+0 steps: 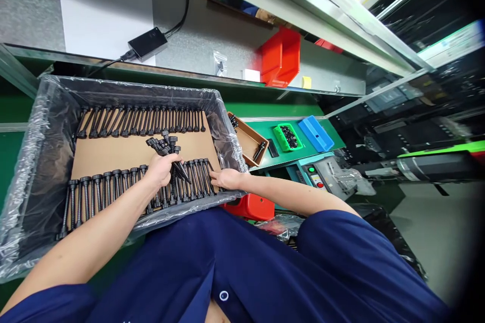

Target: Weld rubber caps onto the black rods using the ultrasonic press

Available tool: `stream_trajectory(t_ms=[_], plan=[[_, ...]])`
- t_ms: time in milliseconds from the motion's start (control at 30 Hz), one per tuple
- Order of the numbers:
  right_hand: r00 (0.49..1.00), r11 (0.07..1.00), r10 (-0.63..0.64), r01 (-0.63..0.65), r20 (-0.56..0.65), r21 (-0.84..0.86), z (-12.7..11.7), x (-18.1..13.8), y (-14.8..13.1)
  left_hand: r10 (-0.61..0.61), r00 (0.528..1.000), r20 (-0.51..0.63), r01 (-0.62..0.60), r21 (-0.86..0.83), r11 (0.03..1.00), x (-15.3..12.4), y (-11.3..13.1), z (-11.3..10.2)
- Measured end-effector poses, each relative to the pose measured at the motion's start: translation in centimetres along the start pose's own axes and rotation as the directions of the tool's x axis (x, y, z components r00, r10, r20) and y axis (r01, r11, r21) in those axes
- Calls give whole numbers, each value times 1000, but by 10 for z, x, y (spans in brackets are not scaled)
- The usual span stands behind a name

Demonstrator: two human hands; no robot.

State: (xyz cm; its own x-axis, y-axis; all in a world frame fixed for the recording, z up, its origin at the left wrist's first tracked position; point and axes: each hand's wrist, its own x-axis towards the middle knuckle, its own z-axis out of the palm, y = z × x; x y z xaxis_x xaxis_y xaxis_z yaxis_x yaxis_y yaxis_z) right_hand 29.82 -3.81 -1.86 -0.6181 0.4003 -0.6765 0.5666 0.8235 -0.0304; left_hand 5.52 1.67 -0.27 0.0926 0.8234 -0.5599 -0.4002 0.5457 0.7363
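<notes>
My left hand point(161, 169) is closed round a bunch of black ribbed rods point(165, 144) with round knobbed ends, held above the front row in the bin. At the right end of that row, my right hand point(226, 179) has its fingertips pinched at a single black rod, partly hidden by the fingers. The front row of rods point(109, 186) lies side by side on a brown cardboard sheet point(109, 155). A second row point(151, 120) runs along the back. All of this sits in a large bin point(132, 86) lined with clear plastic.
Right of the bin, a brown tray point(248, 142) holds a few dark parts. Beyond it stand a green tray point(288, 137) of small black parts and a blue tray point(317, 133). The shelf above carries a black adapter box point(147, 43) and a red bin point(280, 58).
</notes>
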Motion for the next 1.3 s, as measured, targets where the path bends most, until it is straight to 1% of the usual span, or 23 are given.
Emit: stream_trajectory(t_ms=[133, 233, 300, 367, 400, 433, 467, 500, 533, 567, 600, 667, 733, 767, 800, 833, 867, 900, 933, 967, 1000, 1133, 1300], plan=[[1000, 1000, 0, 0, 15, 0, 1, 7, -6, 8, 1000, 14, -8, 3, 1000, -2, 2, 0], [1000, 998, -11, 10, 10, 68, 4, 9, -2, 34, 999, 43, -35, 30, 999, -3, 2, -1], [999, 981, 34, -32, -9, 191, 3, 10, 3, 53, 995, 80, -57, 51, 997, -3, 0, -2], [977, 896, 182, -117, -112, 429, -3, 11, 7, 67, 988, 140, -78, 71, 994, -3, -1, -3], [936, 789, 301, -138, -181, 599, -9, 12, 7, 76, 982, 172, -92, 83, 992, -3, -2, -3], [879, 627, 421, -103, -224, 772, -16, 15, 5, 86, 976, 201, -107, 98, 989, -4, -2, -2], [823, 426, 517, -11, -234, 905, -25, 18, 2, 96, 970, 225, -124, 111, 986, -6, -3, -2], [791, 218, 571, 109, -217, 970, -33, 23, -3, 103, 964, 245, -136, 123, 983, -8, -3, -1], [788, 34, 583, 221, -199, 975, -41, 28, -9, 101, 959, 267, -140, 134, 981, -10, -3, -1], [800, -105, 568, 307, -196, 946, -48, 33, -15, 89, 952, 293, -137, 147, 980, -12, -4, 0], [816, -195, 541, 359, -205, 913, -54, 37, -20, 75, 945, 318, -132, 162, 978, -13, -4, 0], [826, -255, 528, 379, -200, 889, -59, 43, -25, 63, 939, 338, -138, 203, 969, -13, -5, -1], [800, -201, 587, 292, -124, 935, -57, 42, -19, 88, 951, 298, -165, 246, 955, -11, -7, -2], [768, -127, 636, 203, -77, 971, -54, 39, -13, 109, 960, 259, -177, 257, 950, -9, -8, -2], [724, -15, 688, 69, -40, 998, -51, 35, -5, 125, 967, 223, -183, 261, 948, -7, -8, -3], [680, 135, 733, -119, -18, 984, -46, 31, 3, 132, 972, 193, -181, 257, 949, -5, -8, -3], [650, 291, 760, -325, -12, 900, -42, 27, 10, 131, 976, 173, -171, 246, 954, -4, -8, -3], [641, 424, 767, -497, -9, 758, -38, 24, 15, 122, 980, 157, -156, 232, 960, -3, -8, -3], [652, 520, 758, -606, 0, 602, -33, 23, 17, 104, 984, 144, -134, 219, 966, -3, -8, -3], [672, 582, 740, -656, 20, 480, -29, 24, 17, 80, 988, 133, -107, 207, 973, -3, -7, -3], [694, 619, 718, -669, 48, 411, -26, 25, 15, 54, 991, 124, -78, 197, 977, -4, -7, -2], [770, 693, 619, -629, 154, 352, -13, 38, 0, -23, 994, 107, 3, 180, 984, -8, -7, 0], [820, 746, 527, -572, 222, 341, -6, 39, 0, 33, 993, 110, -56, 212, 976, -10, -9, 0]])
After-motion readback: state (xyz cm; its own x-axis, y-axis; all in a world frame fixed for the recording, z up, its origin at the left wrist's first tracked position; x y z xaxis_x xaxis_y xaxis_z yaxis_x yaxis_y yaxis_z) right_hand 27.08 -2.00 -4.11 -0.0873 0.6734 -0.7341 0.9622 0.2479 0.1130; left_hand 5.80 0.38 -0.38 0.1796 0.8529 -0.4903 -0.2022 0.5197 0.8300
